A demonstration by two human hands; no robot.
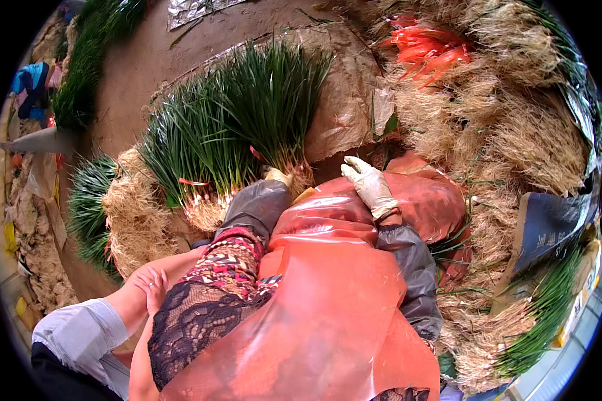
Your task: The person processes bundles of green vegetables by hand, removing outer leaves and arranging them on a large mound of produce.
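A bunch of garlic chives [277, 100], with long green leaves and pale rooted bases, stands upright ahead of me. My left hand [279, 176], in a pale glove, is closed at its base; part of the fingers is hidden. Directly left of it stand more bunches of garlic chives [187, 144], with an orange-red tie [194, 182] around one. In a similar glove, my right hand [370, 187] holds nothing. Its fingers are stretched out together over the translucent red apron [334, 287] that covers my lap. Dark sleeve covers wrap both my forearms.
Heaps of chives with tan roots outward [488, 127] line the right side, with red plastic ties [431, 50] on top. A brown sheet [348, 100] lies beyond the bunches. At lower left sits another person, a bare hand [152, 286] on an arm. More chives [93, 207] lie left.
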